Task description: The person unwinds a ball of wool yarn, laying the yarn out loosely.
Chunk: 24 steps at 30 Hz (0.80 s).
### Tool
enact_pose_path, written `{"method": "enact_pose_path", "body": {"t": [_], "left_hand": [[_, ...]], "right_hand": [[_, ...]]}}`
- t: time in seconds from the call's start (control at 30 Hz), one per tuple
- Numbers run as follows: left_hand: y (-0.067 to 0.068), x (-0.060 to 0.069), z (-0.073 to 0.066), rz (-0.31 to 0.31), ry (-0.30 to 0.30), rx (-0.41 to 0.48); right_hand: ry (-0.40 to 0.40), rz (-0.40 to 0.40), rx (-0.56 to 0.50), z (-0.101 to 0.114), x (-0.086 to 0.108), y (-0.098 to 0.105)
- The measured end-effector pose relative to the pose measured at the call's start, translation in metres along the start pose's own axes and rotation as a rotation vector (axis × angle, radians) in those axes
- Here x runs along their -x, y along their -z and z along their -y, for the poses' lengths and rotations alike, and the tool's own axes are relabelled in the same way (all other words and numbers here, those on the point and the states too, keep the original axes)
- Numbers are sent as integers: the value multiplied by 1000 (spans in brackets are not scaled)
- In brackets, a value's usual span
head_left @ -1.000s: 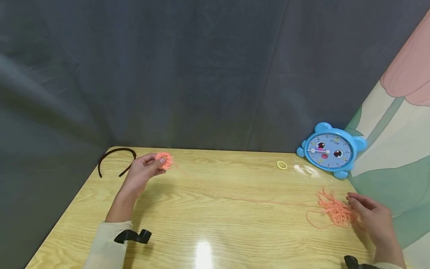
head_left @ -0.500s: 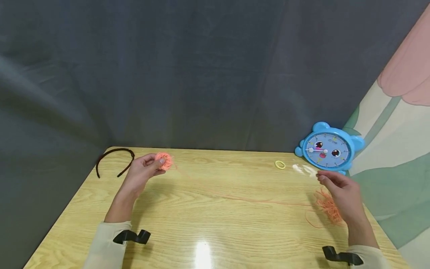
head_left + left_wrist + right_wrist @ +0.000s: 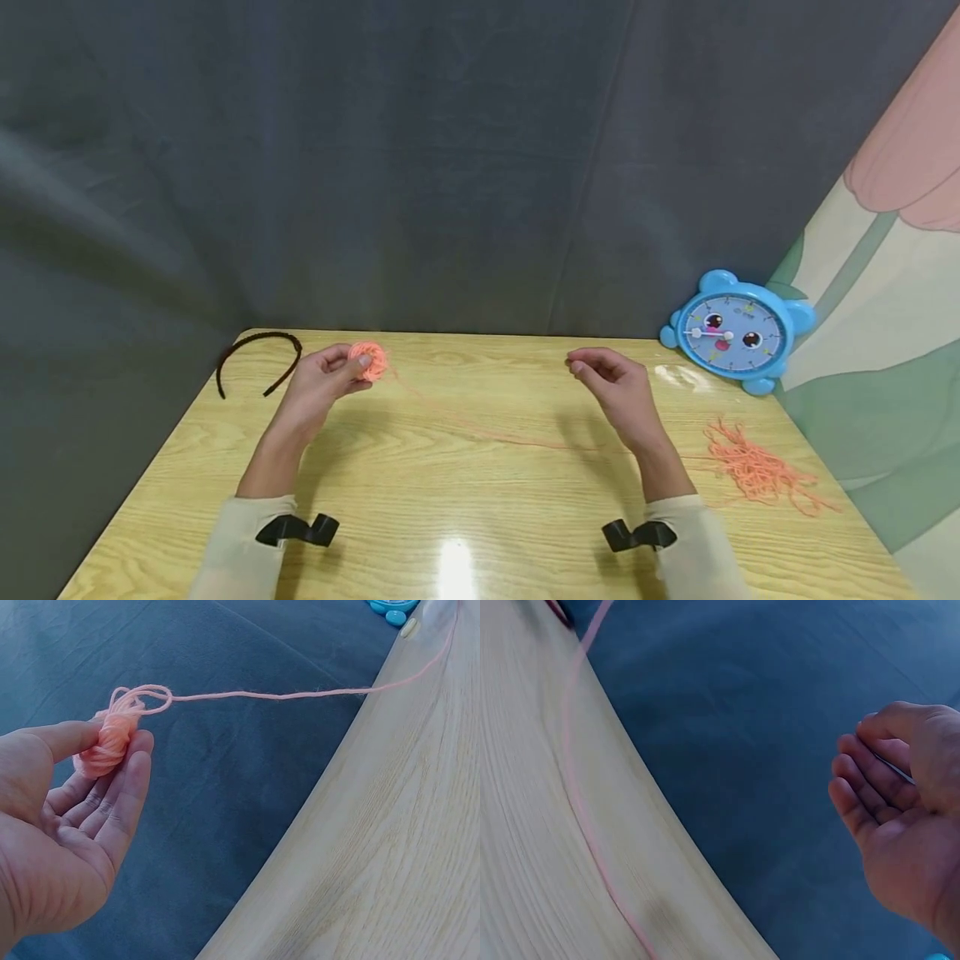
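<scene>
My left hand (image 3: pixel 318 383) holds a small wound bundle of coral-pink yarn (image 3: pixel 372 358) above the table's left side, pinched between thumb and fingers. In the left wrist view, loose loops stick out of the bundle (image 3: pixel 112 746). A single yarn strand (image 3: pixel 517 438) runs from it, down across the table, to a tangled yarn pile (image 3: pixel 753 467) on the right. Over the middle right, my right hand (image 3: pixel 618 392) hovers with fingers loosely bent and thumb near the index finger. The right wrist view shows nothing in it; the strand (image 3: pixel 592 847) lies apart from it.
A dark headband (image 3: pixel 262 335) lies at the table's back left. At the back right, a blue animal-shaped clock (image 3: pixel 738 354) leans by the curtain. A small yellow ring (image 3: pixel 409 628) shows in the left wrist view; in the head view my right hand covers its spot.
My right hand has swept left from beside the yarn pile to the middle right, uncovering the pile. The left hand and its bundle have stayed nearly still.
</scene>
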State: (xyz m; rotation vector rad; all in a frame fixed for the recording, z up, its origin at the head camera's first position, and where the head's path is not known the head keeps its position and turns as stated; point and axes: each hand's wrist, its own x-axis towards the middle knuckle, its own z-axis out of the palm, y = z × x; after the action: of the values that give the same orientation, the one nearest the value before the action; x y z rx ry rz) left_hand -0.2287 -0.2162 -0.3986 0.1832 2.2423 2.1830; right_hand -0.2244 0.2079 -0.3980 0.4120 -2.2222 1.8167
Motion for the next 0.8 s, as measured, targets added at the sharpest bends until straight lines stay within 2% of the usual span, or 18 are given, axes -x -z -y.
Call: {"method": "enact_pose_path", "body": {"t": [0.5, 0.8], "left_hand": [[-3, 0, 0, -15, 3, -6], [-4, 1, -1, -15, 12, 4]], "right_hand": [[-3, 153, -110, 6, -12, -108], [-23, 209, -158, 8, -10, -153]]}}
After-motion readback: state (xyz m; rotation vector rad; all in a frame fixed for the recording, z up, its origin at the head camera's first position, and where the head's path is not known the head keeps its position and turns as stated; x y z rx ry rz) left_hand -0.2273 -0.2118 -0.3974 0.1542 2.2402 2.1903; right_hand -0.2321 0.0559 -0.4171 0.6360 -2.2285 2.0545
